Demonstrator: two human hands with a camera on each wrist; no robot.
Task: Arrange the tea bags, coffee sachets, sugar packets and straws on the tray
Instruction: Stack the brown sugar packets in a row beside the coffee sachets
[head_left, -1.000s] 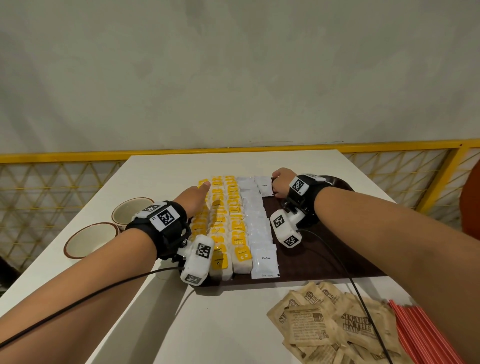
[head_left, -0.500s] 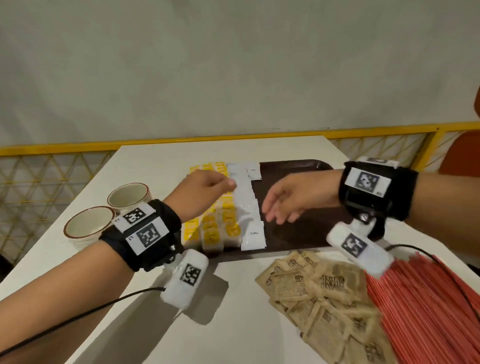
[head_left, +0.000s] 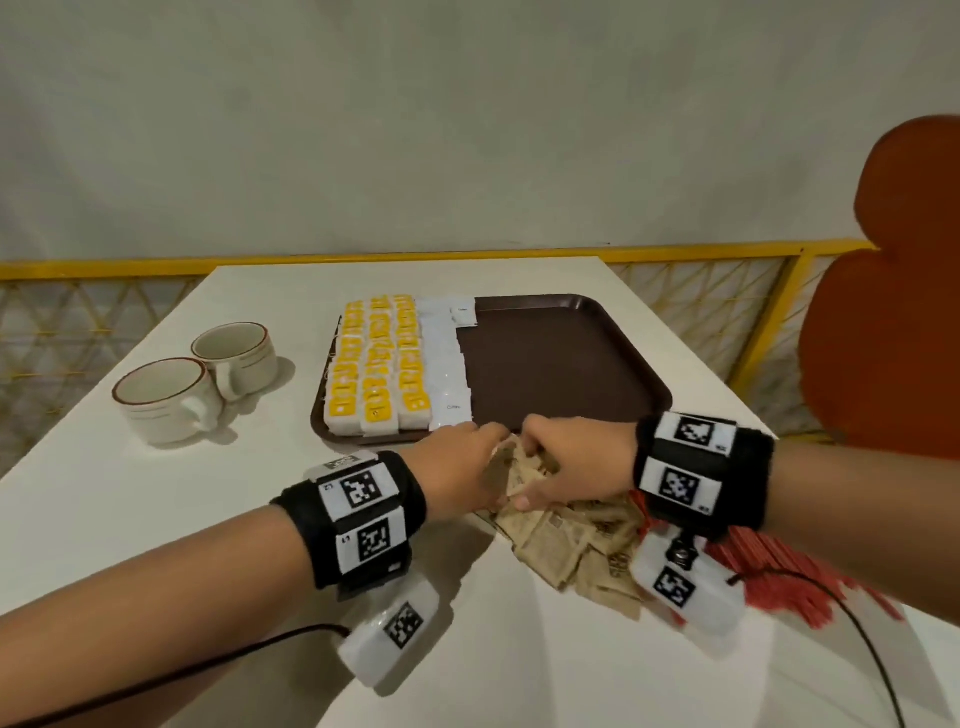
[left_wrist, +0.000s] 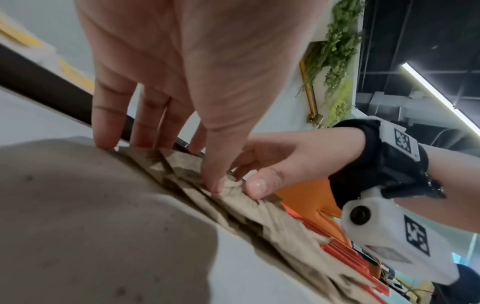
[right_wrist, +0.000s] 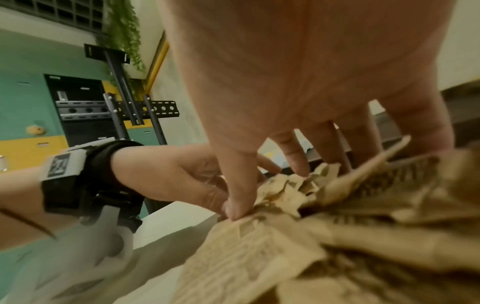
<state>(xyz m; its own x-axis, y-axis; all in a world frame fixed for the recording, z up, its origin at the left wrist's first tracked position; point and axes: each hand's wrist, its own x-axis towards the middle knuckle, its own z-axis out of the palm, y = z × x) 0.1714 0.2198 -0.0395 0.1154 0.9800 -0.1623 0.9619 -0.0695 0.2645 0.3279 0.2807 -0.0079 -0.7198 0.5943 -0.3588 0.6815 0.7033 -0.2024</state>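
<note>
A heap of brown sugar packets (head_left: 571, 540) lies on the white table just in front of the brown tray (head_left: 561, 364). My left hand (head_left: 488, 447) and right hand (head_left: 535, 467) meet at the heap's far end. Both pinch crumpled packets between thumb and fingers, as the left wrist view (left_wrist: 182, 164) and the right wrist view (right_wrist: 272, 191) show. Yellow tea bags (head_left: 376, 374) fill the tray's left side in three columns. White coffee sachets (head_left: 441, 358) run beside them. Red straws (head_left: 769, 566) lie to the right of the heap, partly under my right wrist.
Two empty cups (head_left: 166, 400) stand on the table left of the tray. An orange chair back (head_left: 893, 312) rises at the right table edge. The tray's right half is bare. Cables trail from both wrist cameras across the near table.
Both hands have come back off the tray toward me and dropped onto the sugar packet heap, where they now pinch packets. The head view has shifted left and down.
</note>
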